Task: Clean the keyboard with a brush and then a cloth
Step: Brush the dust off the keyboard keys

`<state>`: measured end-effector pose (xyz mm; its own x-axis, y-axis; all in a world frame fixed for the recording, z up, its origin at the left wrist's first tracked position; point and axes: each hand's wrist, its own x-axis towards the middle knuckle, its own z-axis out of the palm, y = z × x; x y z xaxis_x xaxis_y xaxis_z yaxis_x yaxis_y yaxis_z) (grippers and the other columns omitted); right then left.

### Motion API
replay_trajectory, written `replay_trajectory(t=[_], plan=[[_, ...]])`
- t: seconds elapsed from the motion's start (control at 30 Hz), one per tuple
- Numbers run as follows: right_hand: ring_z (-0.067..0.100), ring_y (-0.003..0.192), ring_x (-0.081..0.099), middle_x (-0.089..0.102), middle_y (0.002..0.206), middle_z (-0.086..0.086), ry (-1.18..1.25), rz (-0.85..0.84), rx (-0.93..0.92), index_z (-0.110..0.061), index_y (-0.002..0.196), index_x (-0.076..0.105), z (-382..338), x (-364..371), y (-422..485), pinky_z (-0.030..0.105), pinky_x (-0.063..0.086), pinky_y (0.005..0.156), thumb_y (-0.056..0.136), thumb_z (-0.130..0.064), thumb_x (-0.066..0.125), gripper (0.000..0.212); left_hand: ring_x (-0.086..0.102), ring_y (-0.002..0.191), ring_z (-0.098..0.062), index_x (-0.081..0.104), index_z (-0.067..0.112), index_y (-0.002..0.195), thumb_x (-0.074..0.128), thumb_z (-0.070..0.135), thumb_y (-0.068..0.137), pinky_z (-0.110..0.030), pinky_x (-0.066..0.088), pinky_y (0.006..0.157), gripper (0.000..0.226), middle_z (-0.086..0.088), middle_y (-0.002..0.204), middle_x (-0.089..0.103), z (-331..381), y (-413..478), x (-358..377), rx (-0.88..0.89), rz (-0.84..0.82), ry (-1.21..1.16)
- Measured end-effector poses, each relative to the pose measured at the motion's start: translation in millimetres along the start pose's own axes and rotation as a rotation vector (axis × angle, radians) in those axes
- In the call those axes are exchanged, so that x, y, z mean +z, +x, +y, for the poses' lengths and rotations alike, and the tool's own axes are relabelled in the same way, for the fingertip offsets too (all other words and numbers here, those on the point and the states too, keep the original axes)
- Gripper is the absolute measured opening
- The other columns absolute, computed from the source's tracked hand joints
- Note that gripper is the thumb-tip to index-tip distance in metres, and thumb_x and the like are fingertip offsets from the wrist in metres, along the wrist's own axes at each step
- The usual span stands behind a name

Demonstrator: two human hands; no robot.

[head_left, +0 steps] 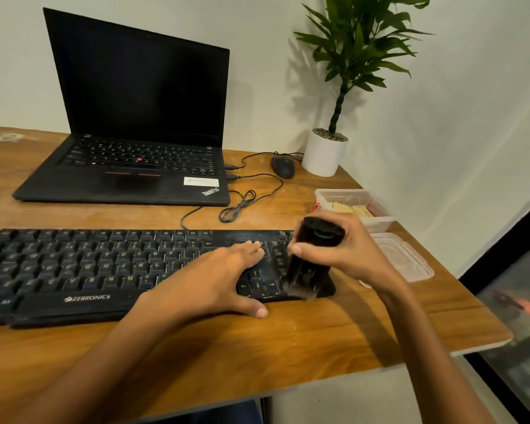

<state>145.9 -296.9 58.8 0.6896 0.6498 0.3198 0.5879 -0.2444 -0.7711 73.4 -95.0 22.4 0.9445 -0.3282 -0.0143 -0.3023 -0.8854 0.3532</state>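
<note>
Two hands work at the right end of a black keyboard [83,270] that lies along the near part of a wooden table [257,347]. The left hand [214,280] lies flat and open on the keys, its fingers stretched out toward the block above the arrow keys and its thumb spread out at the keyboard's front edge. The right hand [346,255] is curled round the body of a black brush [309,258], thumb on the near face and fingers wrapped behind. The brush stands nearly upright, leaning slightly, and its splayed bristles [300,290] press down on the number-pad area close to the keyboard's front right corner, just beside the left hand's fingertips.

Behind the keyboard sits an open black laptop [129,117] with a dark screen. Two cables [242,206] plug into its right side, one gathered in a loose coil between laptop and keyboard. A black mouse [283,166] rests farther back, next to a white pot [323,156] holding a green plant in the table's far corner.

Near the right edge of the table, just beyond the right hand, stands a clear plastic container [354,198] with something pale yellow inside; whether that is the cloth cannot be told. A clear lid [407,258] lies beside it, nearer the viewer.
</note>
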Motion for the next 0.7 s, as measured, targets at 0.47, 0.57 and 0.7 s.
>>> replay_trajectory(t=[0.47, 0.57, 0.7], plan=[[0.016, 0.082, 0.063, 0.067, 0.082, 0.004, -0.107, 0.148, -0.051, -0.010, 0.087, 0.066, -5, -4, 16, 0.033, 0.051, 0.073, 0.071, -0.022, 0.076, 0.022, 0.015, 0.140, -0.006, 0.018, 0.019, 0.146, 0.066, 0.059, 0.069, -0.021, 0.015, 0.110, 0.099, 0.006, 0.155, 0.012, 0, 1, 0, 0.028, 0.020, -0.004], [0.021, 0.083, 0.065, 0.069, 0.085, 0.010, 0.001, -0.046, -0.165, -0.003, 0.090, 0.066, -18, 31, 15, 0.037, 0.054, 0.075, 0.074, -0.005, 0.075, 0.018, 0.043, 0.123, -0.009, 0.035, 0.021, 0.139, 0.072, 0.055, 0.066, -0.020, 0.034, 0.098, 0.088, 0.008, 0.140, 0.041, 2, -2, -3, 0.008, 0.033, -0.079], [0.026, 0.084, 0.066, 0.069, 0.085, 0.014, 0.073, -0.027, -0.108, 0.000, 0.088, 0.065, -1, 14, -1, 0.039, 0.054, 0.077, 0.073, -0.007, 0.074, 0.019, 0.022, 0.138, -0.009, 0.021, 0.020, 0.146, 0.070, 0.056, 0.067, -0.023, 0.018, 0.110, 0.099, 0.005, 0.154, 0.018, 1, -1, -2, 0.021, 0.007, -0.045]])
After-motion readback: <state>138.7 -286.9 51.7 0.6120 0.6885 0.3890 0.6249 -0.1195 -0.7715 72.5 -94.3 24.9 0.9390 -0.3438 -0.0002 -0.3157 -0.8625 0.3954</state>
